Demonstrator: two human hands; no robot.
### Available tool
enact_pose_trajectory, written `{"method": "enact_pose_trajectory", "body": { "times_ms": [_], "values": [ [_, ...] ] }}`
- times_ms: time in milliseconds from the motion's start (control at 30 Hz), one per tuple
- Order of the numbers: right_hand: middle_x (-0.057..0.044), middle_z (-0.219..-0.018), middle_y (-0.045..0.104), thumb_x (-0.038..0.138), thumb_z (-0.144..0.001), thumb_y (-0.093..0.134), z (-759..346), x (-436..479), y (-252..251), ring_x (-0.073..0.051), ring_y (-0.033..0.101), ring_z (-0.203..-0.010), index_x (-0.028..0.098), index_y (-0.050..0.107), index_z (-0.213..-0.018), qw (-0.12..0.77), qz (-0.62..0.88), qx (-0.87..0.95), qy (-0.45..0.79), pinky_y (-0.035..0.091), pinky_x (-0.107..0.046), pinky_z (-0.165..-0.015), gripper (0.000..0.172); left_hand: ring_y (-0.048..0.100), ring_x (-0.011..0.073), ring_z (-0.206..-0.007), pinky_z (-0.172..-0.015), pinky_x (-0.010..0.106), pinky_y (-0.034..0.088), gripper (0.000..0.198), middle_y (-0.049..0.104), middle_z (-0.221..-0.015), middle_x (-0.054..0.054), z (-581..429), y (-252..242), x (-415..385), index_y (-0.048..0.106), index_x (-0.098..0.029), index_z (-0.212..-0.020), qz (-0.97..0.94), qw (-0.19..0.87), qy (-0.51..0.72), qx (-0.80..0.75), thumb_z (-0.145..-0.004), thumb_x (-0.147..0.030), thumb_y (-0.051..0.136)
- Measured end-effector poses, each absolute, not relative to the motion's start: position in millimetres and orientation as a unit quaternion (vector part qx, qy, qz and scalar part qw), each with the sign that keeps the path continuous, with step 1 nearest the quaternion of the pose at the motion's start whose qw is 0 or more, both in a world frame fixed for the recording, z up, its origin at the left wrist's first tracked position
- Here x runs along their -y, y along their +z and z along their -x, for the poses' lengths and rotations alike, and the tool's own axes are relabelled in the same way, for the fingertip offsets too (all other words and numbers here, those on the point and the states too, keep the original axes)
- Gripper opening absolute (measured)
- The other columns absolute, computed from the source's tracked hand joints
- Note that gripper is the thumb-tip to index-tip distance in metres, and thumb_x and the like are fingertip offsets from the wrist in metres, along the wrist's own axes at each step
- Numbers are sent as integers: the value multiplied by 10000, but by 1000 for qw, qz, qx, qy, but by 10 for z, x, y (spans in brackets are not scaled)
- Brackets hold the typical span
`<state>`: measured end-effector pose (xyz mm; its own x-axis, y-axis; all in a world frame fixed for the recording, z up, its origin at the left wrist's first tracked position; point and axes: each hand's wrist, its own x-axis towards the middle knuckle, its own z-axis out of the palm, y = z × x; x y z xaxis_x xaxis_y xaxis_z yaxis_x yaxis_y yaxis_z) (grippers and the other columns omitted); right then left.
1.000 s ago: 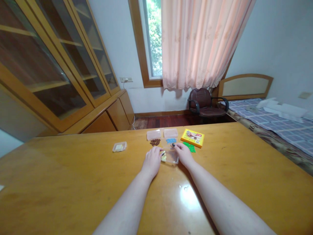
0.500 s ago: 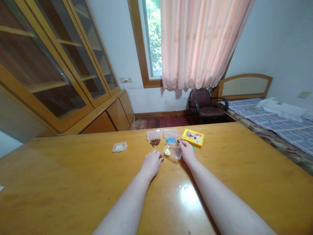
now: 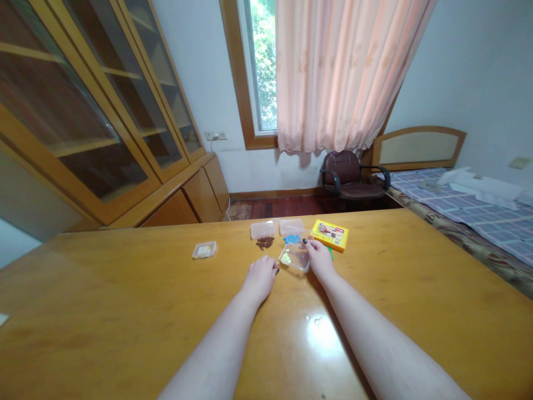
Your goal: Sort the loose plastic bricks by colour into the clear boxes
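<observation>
My right hand (image 3: 320, 259) grips the right side of a clear plastic container (image 3: 296, 260), which is tilted and has small pale yellow pieces (image 3: 286, 256) at its left end. Just left of it, my left hand (image 3: 261, 274) rests low over the table, fingers curled together by the container's edge; a small yellowish bit shows near the fingertips, but what they pinch is hidden. Behind the hands lie a pile of small brown pieces (image 3: 265, 243) and a cluster of blue pieces (image 3: 292, 239). A bit of green (image 3: 331, 253) peeks out beside my right hand.
Two clear containers, one on the left (image 3: 262, 230) and one on the right (image 3: 291, 226), stand near the wooden table's (image 3: 145, 311) far edge. A yellow box (image 3: 332, 235) lies to their right. Another small clear container (image 3: 204, 250) sits farther left. A chair (image 3: 343, 175) stands beyond.
My left fingers have shifted slightly, and the yellowish bit by them is less visible. The right hand still holds the container in nearly the same place. The view has moved a little.
</observation>
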<state>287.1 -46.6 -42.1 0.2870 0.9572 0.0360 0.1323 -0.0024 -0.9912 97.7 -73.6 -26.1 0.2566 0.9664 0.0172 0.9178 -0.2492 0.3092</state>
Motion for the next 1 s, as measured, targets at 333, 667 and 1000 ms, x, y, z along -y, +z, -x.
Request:
{"method": "enact_pose_trajectory", "body": {
  "times_ms": [333,667,1000],
  "values": [
    [-43,-713,668,519,-724,552,-2784,505,-429,-177,554,-596,168,667,-741,489,549,531,420,404,-278,-577,370,566,187,-958,-876,309,425,154,612,-1005,55,-956,-171,768,595,-188,-984,-778,62,264,-567,-882,-186,480],
    [-43,-663,650,517,-700,544,-2874,473,-392,-192,560,-623,158,662,-737,533,609,468,355,400,-281,-603,380,570,181,-921,-819,288,416,124,616,-950,35,-895,-320,666,642,-221,-892,-770,90,159,-611,-859,-234,524],
    [-28,-611,624,532,-687,537,-2860,512,-324,-182,547,-589,162,654,-717,519,617,464,367,395,-277,-590,389,573,167,-935,-823,272,409,157,625,-983,39,-878,-293,630,644,-222,-919,-757,102,138,-631,-869,-222,495]
  ]
}}
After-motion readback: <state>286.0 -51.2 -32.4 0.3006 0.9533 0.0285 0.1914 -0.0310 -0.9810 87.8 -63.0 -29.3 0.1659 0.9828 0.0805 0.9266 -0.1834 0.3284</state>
